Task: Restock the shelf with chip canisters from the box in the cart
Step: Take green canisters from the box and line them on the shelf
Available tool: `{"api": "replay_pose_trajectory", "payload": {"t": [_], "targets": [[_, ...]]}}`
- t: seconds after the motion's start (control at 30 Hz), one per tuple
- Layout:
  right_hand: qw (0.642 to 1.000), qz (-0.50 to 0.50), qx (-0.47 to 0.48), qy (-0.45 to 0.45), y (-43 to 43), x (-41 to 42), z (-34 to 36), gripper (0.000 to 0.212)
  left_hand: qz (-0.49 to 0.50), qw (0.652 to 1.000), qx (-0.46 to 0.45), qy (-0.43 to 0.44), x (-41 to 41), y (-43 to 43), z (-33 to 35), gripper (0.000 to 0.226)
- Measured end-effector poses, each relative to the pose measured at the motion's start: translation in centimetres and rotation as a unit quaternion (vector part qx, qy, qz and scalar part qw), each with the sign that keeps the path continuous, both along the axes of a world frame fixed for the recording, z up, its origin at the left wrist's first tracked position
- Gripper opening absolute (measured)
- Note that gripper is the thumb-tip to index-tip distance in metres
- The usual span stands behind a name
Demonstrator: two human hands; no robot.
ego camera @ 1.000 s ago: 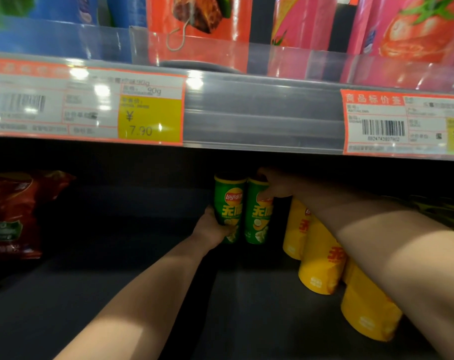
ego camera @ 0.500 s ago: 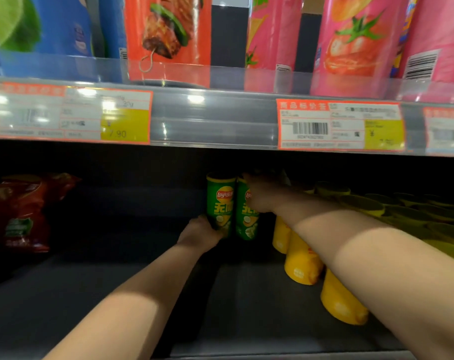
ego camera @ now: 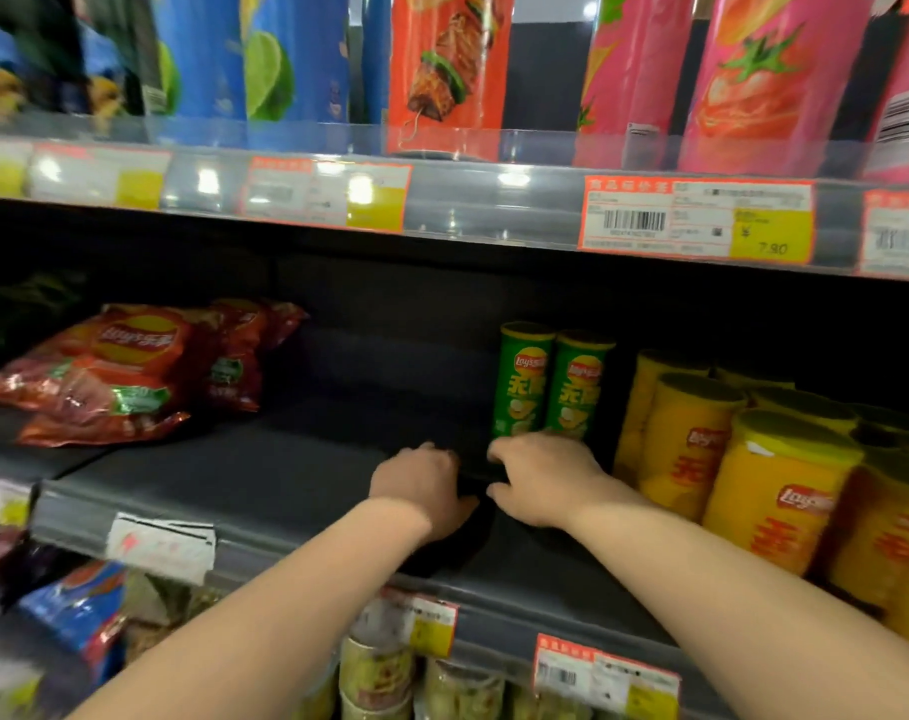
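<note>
Two green chip canisters [ego camera: 550, 381] stand upright side by side at the back of the dark middle shelf [ego camera: 265, 480]. My left hand [ego camera: 421, 485] hovers over the shelf in front of them, fingers loosely curled, holding nothing. My right hand [ego camera: 543, 478] is just to its right, fingers spread, its fingertips close to the base of the green canisters and empty. Neither hand grips a canister. The box and the cart are out of view.
Yellow chip canisters [ego camera: 774, 485] fill the shelf's right side. Red chip bags [ego camera: 125, 371] lie at its left. Tall blue, orange and pink canisters [ego camera: 753, 80] stand on the shelf above, behind price tags [ego camera: 696, 220]. More goods sit on the shelf below.
Both hands have let go of the two green canisters and drawn back toward the shelf's front. My view has pulled back and risen, showing more of the shelves.
</note>
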State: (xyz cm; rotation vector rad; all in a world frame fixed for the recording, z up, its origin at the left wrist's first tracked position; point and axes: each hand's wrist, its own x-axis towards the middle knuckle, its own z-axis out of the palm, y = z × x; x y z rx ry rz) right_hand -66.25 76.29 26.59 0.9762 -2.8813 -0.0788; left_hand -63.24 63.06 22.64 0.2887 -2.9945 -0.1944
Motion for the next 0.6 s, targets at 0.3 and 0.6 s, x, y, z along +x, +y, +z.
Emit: {"api": "replay_pose_trajectory", "payload": {"t": [0.3,0.6], "targets": [[1.000,0.019,-0.006,-0.005,-2.0,5.2,-0.3,0.033,-0.012,0.996,-0.046,0.070,6.7,-0.8,0.0,0.042],[0.994,0.097,-0.057,-0.001,-8.0,14.9,-3.3,0.041,0.006,0.998,-0.010,0.066,18.5,-8.0,-2.4,0.040]]}}
